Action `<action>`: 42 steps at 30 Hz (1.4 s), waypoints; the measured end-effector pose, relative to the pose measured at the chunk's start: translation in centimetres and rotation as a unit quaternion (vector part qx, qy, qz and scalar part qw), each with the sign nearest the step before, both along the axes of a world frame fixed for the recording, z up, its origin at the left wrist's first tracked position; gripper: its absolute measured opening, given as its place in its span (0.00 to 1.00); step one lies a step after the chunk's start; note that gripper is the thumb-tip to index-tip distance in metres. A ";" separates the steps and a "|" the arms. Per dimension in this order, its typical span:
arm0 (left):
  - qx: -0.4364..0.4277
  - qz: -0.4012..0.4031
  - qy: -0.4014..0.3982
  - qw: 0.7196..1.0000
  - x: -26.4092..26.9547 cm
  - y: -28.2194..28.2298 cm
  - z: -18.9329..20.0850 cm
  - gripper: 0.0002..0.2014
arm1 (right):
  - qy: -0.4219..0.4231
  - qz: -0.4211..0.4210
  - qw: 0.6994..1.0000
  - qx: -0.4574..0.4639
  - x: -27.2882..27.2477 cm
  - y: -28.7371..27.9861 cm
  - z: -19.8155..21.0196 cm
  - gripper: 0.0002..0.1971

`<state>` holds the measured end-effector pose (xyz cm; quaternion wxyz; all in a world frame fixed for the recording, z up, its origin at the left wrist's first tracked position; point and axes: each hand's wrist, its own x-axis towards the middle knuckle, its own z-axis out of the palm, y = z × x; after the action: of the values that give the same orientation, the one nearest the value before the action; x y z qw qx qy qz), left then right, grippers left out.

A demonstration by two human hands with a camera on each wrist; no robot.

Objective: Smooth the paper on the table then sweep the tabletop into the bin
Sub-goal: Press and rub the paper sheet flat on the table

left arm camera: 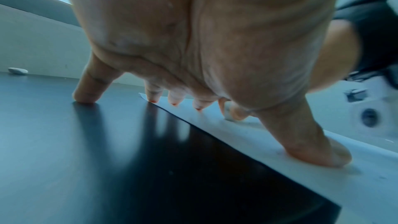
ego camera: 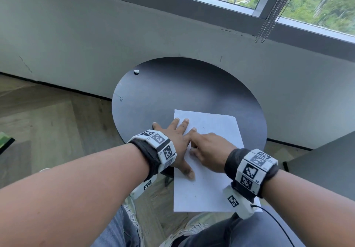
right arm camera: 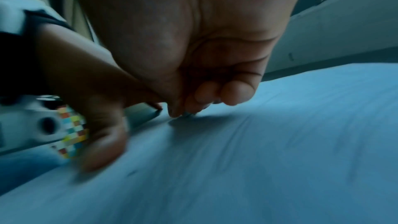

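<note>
A white sheet of paper [ego camera: 211, 123] lies on the near side of a round black table [ego camera: 172, 89], with its near end hanging over the table edge. My left hand [ego camera: 172, 137] lies spread flat on the sheet's left edge. Its thumb [left arm camera: 318, 151] and three fingertips press the paper [left arm camera: 323, 185], and the little finger [left arm camera: 86, 94] rests on bare tabletop [left arm camera: 86, 159]. My right hand [ego camera: 207, 148] rests on the paper [right arm camera: 258, 142] beside it, index finger stretched left, thumb down, outer fingers [right arm camera: 234, 94] bent. A small white crumb [ego camera: 136, 71] sits near the far left rim.
A grey wall and a window with a hanging bead chain [ego camera: 269, 16] stand behind the table. A second dark tabletop [ego camera: 326, 170] juts in at the right. A green and black object [ego camera: 4, 141] lies on the wooden floor at far left. No bin shows.
</note>
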<state>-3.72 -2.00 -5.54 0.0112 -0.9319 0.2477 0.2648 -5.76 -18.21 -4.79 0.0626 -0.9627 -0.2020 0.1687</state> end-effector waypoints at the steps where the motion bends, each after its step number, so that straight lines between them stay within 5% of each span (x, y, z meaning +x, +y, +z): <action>1: 0.000 0.000 0.002 1.000 0.0 0.0 0.0 0.73 | 0.005 0.010 1.000 -0.005 -0.3 0.1 -0.1 0.16; 8: 0.004 0.008 -0.006 1.000 -0.6 -0.1 0.1 0.71 | -0.030 -0.160 0.986 -0.028 5.1 -2.0 0.9 0.08; 12: 0.007 0.016 -0.024 1.000 -1.8 -0.3 0.3 0.68 | -0.049 -0.127 0.990 -0.027 6.3 -2.1 0.3 0.05; 17: -0.045 0.059 -0.111 0.991 -2.8 0.2 0.6 0.50 | -0.034 -0.101 0.994 0.016 5.4 -2.7 0.5 0.04; 23: -0.063 0.114 -0.076 0.989 -3.1 0.9 -1.2 0.64 | -0.040 -0.089 0.994 0.045 3.6 -2.7 0.6 0.05; 30: -0.087 0.130 -0.060 0.986 -3.4 0.8 -1.9 0.64 | -0.031 -0.002 0.998 0.050 -2.4 -0.8 0.5 0.07; 42: -0.102 0.139 -0.060 0.983 -3.4 1.0 -2.7 0.67 | -0.033 -0.194 0.980 -0.004 7.0 -1.9 0.7 0.06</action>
<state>-7.14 -1.04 -8.25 -0.1056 -0.9677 0.1404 0.1807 1.27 -20.10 -4.13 0.0832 -0.9889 -0.0122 0.1225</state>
